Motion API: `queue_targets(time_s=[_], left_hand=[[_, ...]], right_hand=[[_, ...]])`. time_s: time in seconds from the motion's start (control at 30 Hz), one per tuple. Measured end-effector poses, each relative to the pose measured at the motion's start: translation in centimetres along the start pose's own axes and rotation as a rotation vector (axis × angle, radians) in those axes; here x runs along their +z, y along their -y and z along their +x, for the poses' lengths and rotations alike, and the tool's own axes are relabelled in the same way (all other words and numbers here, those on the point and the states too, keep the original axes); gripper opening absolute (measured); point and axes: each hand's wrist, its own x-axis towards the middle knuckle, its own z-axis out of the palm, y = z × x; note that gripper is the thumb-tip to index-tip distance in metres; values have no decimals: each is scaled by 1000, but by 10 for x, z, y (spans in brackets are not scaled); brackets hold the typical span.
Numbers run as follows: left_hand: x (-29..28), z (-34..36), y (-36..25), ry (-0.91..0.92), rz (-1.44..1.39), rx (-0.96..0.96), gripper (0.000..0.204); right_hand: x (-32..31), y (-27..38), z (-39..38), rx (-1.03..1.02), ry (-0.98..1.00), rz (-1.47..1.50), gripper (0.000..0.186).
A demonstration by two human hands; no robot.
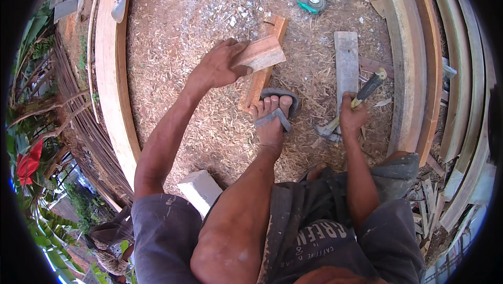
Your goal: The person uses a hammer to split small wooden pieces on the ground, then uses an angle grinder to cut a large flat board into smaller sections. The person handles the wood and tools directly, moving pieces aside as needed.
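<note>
My left hand (pixel 224 64) grips a short, pale reddish wood block (pixel 264 48), held crosswise over a narrow orange-brown wood piece (pixel 279 26) with a dark nail-like piece at its far end. My sandaled foot (pixel 272 114) bears on this narrow piece's near end. At right, my right hand (pixel 352 111) is closed round a hammer (pixel 368 88), its handle pointing away from me and its metal head low, near the ground. A grey weathered board (pixel 346 48) lies beside that hand, partly behind it.
Long planks line the left (pixel 110 74) and right (pixel 406 64) of the chip-strewn ground. A trowel (pixel 118 7) lies on the left plank; a tape measure (pixel 311 3) lies beyond the work. A white block (pixel 199 190) sits by my leg. Plants and scrap wood fill the edges.
</note>
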Motion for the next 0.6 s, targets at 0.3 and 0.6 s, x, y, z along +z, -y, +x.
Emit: queue_targets(time_s=[0.3, 0.6], left_hand=[[-18, 42, 13, 171, -132, 2, 50], [26, 25, 39, -326, -6, 268, 51]], right_hand=[[-3, 8, -1, 76, 54, 39, 33], [-25, 43, -37, -113, 476, 549, 30]])
